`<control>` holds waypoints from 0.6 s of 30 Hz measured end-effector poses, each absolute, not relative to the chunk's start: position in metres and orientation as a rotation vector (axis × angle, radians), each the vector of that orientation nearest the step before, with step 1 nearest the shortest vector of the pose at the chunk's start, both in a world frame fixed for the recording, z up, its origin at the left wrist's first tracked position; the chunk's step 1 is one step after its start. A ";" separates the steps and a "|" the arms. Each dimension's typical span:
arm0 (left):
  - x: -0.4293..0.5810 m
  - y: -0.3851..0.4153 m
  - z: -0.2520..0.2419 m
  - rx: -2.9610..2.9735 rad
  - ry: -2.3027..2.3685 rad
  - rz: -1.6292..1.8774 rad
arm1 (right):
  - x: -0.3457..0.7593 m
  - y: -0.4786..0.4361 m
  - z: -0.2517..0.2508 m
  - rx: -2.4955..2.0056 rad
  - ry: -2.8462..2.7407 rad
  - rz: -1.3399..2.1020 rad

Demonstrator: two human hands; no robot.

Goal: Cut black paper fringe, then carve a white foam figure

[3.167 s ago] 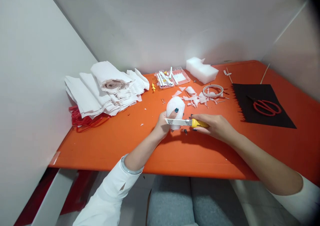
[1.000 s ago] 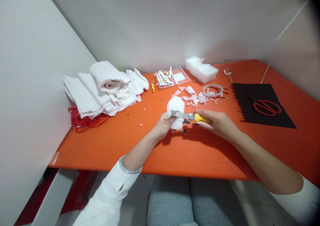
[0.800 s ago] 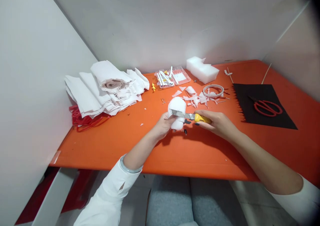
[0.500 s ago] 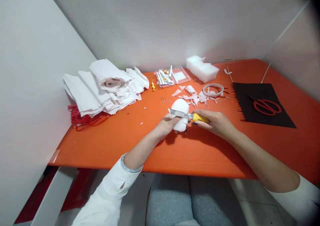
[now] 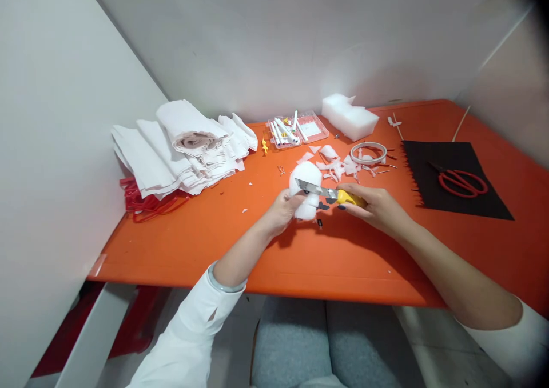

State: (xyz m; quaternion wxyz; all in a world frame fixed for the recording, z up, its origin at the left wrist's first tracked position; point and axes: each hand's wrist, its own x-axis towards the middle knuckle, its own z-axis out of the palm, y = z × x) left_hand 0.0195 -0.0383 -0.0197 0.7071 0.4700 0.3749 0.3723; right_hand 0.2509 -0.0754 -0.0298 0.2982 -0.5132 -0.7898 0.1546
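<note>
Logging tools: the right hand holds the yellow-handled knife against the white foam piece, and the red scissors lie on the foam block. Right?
No: the head view shows the red scissors on the black sheet, not the foam block. The right hand does hold the yellow-handled knife against the white foam piece.

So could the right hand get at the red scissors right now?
Probably yes for the path: the red scissors lie uncovered on the black sheet, with bare table between. But the right hand is gripping the yellow-handled knife.
</note>
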 end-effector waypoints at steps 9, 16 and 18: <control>0.023 -0.042 -0.023 1.061 0.818 0.720 | 0.248 -0.077 -0.027 -1.369 -2.134 0.405; 0.021 -0.036 -0.022 1.027 0.858 0.790 | 0.254 -0.077 -0.029 -1.410 -2.111 0.318; 0.020 -0.036 -0.022 1.031 0.833 0.783 | 0.255 -0.077 -0.030 -1.413 -2.117 0.305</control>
